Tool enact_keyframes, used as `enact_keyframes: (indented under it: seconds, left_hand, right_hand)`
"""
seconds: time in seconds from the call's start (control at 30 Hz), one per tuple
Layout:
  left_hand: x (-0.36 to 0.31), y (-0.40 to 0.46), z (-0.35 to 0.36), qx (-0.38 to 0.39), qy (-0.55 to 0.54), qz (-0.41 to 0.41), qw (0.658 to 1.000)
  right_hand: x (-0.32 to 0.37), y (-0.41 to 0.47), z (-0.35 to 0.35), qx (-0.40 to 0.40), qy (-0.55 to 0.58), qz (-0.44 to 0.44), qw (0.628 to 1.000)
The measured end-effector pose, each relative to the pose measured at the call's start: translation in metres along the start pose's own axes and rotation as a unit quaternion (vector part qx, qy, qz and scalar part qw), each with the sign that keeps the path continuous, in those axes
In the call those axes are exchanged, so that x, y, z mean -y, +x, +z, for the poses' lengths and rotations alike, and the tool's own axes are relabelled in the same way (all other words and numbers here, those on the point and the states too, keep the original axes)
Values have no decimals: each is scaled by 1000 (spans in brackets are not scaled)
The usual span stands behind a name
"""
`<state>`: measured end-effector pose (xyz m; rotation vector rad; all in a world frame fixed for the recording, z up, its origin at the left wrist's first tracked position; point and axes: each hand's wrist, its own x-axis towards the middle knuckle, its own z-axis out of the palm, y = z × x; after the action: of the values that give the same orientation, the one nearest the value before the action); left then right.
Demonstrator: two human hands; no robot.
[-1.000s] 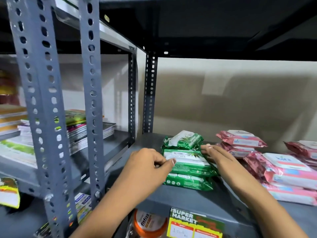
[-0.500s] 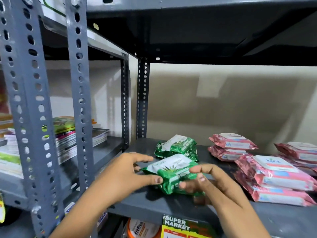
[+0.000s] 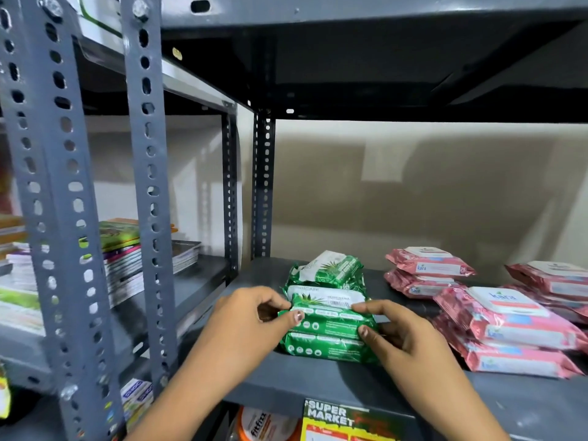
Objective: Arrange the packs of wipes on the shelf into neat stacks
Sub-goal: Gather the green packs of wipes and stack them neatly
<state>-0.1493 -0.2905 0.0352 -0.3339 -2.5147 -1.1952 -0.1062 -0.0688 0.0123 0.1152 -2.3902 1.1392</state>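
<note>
Wipes in green packs (image 3: 327, 326) sit in a small stack near the front of the gray shelf (image 3: 286, 383). The left hand (image 3: 254, 316) and the right hand (image 3: 391, 332) pinch the top pack at its two ends. The packs look soft, light and a bit slippery, so holding the ends seems best. Another green pack (image 3: 331, 267) lies tilted behind. Pink packs (image 3: 506, 323) are stacked to the right.

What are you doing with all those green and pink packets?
A person is tidying wipes on a grey shelf. Both hands, left hand and right hand, pinch the ends of the top green pack, which sits on another green pack in a front stack. One more green pack lies tilted behind. The pink packs sit stacked to the right.
</note>
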Motion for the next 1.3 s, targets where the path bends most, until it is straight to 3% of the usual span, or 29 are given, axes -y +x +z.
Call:
enact_keyframes:
  seconds: [0.1, 0.23, 0.33, 0.4, 0.57, 0.87, 0.97, 1.1, 1.3]
  left_hand:
    - [-7, 1, -2, 10, 29, 15, 999]
    - [-23, 21, -11, 4, 87, 35, 996]
    - [-39, 55, -8, 9, 88, 45, 995]
    - [-46, 81, 4, 65, 125, 22, 990]
    - [-53, 113, 40, 199, 238, -23, 950]
    - [-53, 128, 37, 148, 165, -119, 968]
    - [-42, 134, 46, 197, 241, -82, 947]
    - [-31, 142, 47, 131, 183, -108, 968]
    - [-32, 134, 41, 141, 79, -134, 978]
  right_hand:
    - [13, -1, -9, 27, -55, -4, 998]
    - [36, 22, -39, 132, -97, 43, 986]
    - [46, 71, -49, 70, -67, 35, 995]
    - [47, 114, -37, 41, -70, 42, 996]
    - [7, 175, 15, 81, -102, 109, 985]
    - [-16, 177, 23, 53, -122, 149, 980]
    - [-17, 175, 25, 55, -114, 159, 979]
    - [-14, 171, 24, 69, -101, 170, 978]
    - [-2, 161, 17, 88, -80, 170, 978]
